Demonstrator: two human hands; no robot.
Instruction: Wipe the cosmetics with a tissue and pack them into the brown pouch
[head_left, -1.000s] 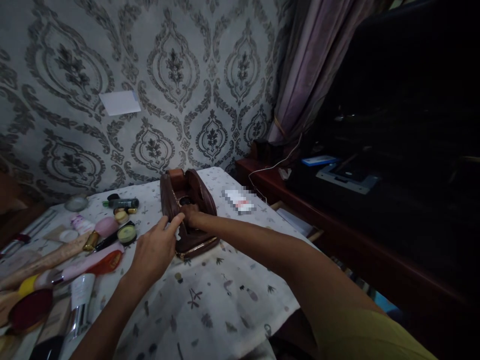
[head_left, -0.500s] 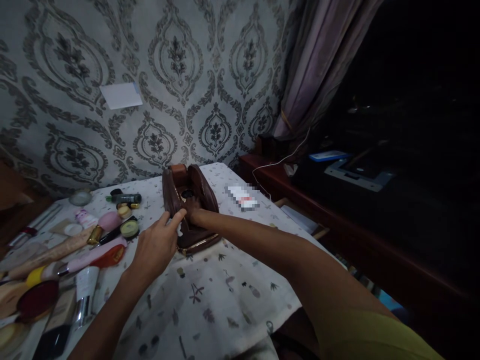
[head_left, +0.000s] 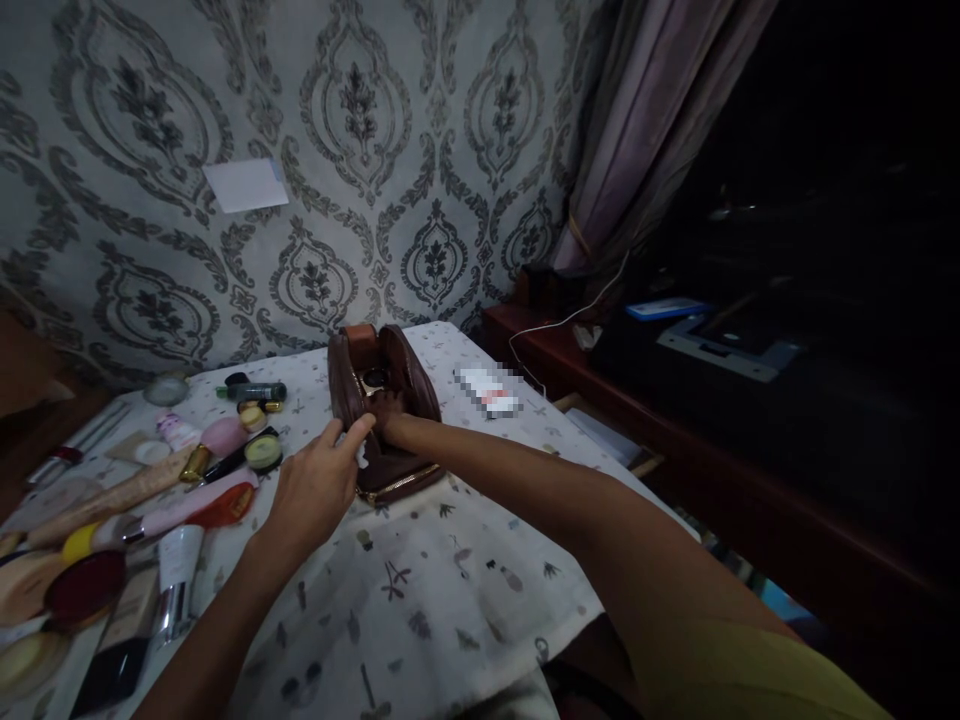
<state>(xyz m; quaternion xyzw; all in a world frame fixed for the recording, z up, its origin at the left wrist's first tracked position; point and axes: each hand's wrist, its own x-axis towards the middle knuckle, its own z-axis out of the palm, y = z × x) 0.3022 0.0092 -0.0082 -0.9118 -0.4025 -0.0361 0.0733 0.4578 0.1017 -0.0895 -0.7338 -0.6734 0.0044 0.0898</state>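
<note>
A brown leather-look bag [head_left: 349,385] stands unzipped on the cloth-covered table, its mouth open toward me. My left hand [head_left: 319,475] grips the bag's near left edge, thumb and forefinger at the rim. A small white piece [head_left: 362,456], perhaps tissue, shows beneath those fingers. Deep in the bag's opening is my right hand [head_left: 390,415]; its fingers are in shadow, so what they hold cannot be made out. A small dark round item [head_left: 374,379] lies inside the bag beyond that hand. The gold zip [head_left: 405,482] runs along the near edge.
Makeup lies spread at left: a pink tube [head_left: 191,505], a white tube [head_left: 178,570], a dark red compact [head_left: 86,588], a green bottle [head_left: 259,392] and several others. A blurred white item [head_left: 487,390] lies right of the bag. Beyond the table stands a dark red cabinet [head_left: 540,345].
Both hands stay at the bag, the right still inside it. The right hand's fingers have shifted slightly within the opening. The whole view has moved a little.
</note>
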